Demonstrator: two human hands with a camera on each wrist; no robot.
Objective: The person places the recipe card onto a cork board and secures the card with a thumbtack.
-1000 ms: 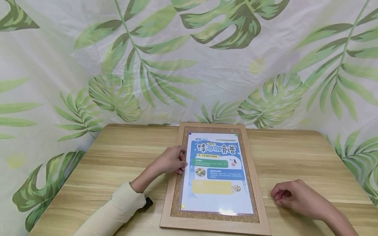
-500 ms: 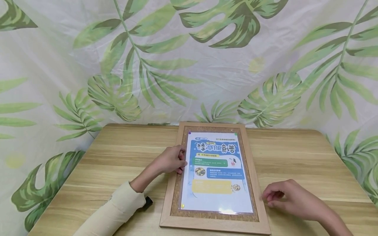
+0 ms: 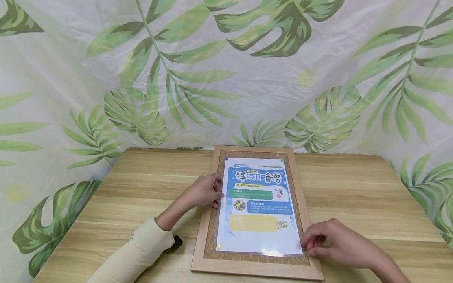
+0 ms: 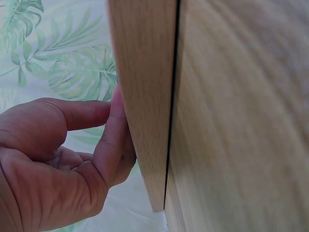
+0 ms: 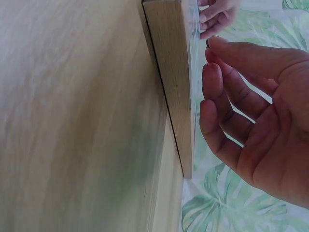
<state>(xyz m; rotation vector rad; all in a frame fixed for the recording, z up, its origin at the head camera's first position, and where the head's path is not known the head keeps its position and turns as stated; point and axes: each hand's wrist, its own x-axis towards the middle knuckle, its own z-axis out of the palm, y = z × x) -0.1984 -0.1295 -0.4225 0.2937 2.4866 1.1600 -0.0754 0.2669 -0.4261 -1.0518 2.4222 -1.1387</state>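
A wood-framed cork board (image 3: 259, 267) lies flat on the table, bearing a blue and white poster (image 3: 260, 241) under a clear sheet. Pushpins show at three poster corners: purple (image 3: 227, 159), green (image 3: 282, 160) and yellow (image 3: 218, 246). My left hand (image 3: 205, 191) rests its fingertips on the board's left side, at the poster's edge. Above the frame's lower right side, my right hand (image 3: 336, 241) pinches a tiny dark-tipped piece (image 5: 207, 43) between thumb and forefinger. It looks like a pushpin, mostly hidden by the fingertips. The other right fingers are loosely bent.
The wood-grain table (image 3: 357, 188) extends on both sides of the board. Behind it hangs a leaf-patterned cloth (image 3: 198, 98). A black object (image 3: 175, 244) shows beside the left sleeve (image 3: 141, 247).
My right hand has moved left from over the table to the board's lower right corner. The left hand stays at the poster's left edge.
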